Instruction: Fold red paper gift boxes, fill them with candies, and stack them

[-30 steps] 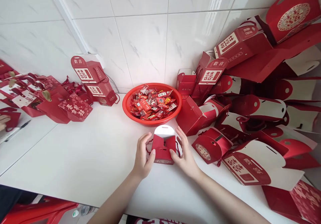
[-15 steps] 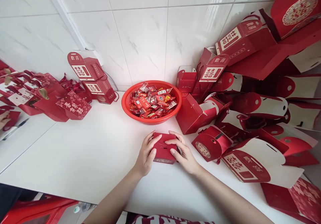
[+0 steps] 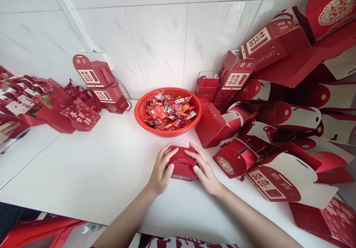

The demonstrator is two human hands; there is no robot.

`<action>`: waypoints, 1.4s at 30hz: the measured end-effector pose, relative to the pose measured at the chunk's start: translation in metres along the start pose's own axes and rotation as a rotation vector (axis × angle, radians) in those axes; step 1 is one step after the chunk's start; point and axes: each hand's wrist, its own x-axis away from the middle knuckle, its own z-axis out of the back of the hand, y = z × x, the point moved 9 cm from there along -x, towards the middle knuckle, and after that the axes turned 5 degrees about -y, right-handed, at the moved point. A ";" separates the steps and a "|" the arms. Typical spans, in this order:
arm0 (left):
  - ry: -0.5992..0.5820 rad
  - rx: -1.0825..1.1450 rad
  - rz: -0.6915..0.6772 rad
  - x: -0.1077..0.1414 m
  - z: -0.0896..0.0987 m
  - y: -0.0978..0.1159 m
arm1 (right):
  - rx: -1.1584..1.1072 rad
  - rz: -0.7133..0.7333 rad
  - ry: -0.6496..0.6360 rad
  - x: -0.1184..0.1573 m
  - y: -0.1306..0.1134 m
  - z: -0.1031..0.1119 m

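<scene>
A small red box (image 3: 183,163) sits on the white table in front of me, its top flaps folded over and a slot showing in the top. My left hand (image 3: 162,170) grips the box's left side, fingers over the upper edge and thumb on the near top. On the right side, my right hand (image 3: 204,169) holds it in the same way, its fingertips resting on the top flap. Just beyond the box stands a red plastic basket (image 3: 139,124) full of red-wrapped candies (image 3: 169,111).
Many red boxes (image 3: 278,183), several with open flaps, crowd the right side. Two stacked boxes (image 3: 104,92) stand by the wall. Red gift boxes (image 3: 80,114) sit at left, near another person's hand (image 3: 7,131). A red stool (image 3: 41,233) is below the table.
My fingers have shifted slightly on the box; the right fingertips have lifted a little off the centre slit. The other person's hand at the far left has come further into view.
</scene>
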 end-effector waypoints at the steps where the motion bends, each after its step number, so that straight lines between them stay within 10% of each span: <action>1: -0.001 -0.011 -0.010 -0.001 0.003 0.004 | 0.002 0.013 0.005 0.001 -0.002 0.001; 6: -0.032 -0.200 -0.112 -0.012 0.020 0.049 | 0.042 0.041 0.100 0.006 -0.006 0.014; 11: -0.319 -0.499 -0.214 -0.028 -0.010 0.079 | 0.049 0.043 0.114 0.010 -0.003 0.015; 23: -0.483 -0.575 -0.206 -0.029 -0.034 0.060 | 0.089 0.032 0.048 0.012 0.000 0.007; 42: -0.347 -0.768 0.065 0.012 0.025 0.027 | -0.103 -0.017 0.174 0.021 0.016 0.004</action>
